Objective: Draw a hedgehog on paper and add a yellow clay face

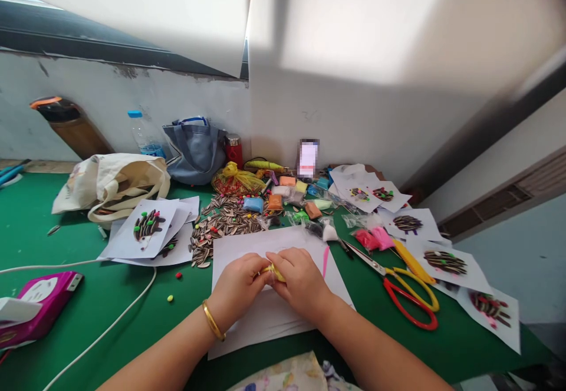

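My left hand (236, 282) and my right hand (300, 282) meet over a sheet of white paper (243, 335). Between their fingertips they pinch a yellow lump of modelling clay (276, 273), mostly hidden by the fingers. A gold bangle circles my left wrist. A thin pink strip (326, 261) lies on the paper to the right of my right hand. Just beyond the sheet are a heap of striped sunflower seeds (225, 217) and small packets of coloured clay (275, 202). Black and white clay packets (329, 232) rest at the paper's far edge.
Scissors (393, 282) with red and yellow handles lie right, near a yellow strip (413, 261). Seed-decorated sheets (150, 226) stand stacked left; others (446, 261) line the right edge. A phone (308, 158) leans on the wall. A white cable (110, 326) crosses the green table left.
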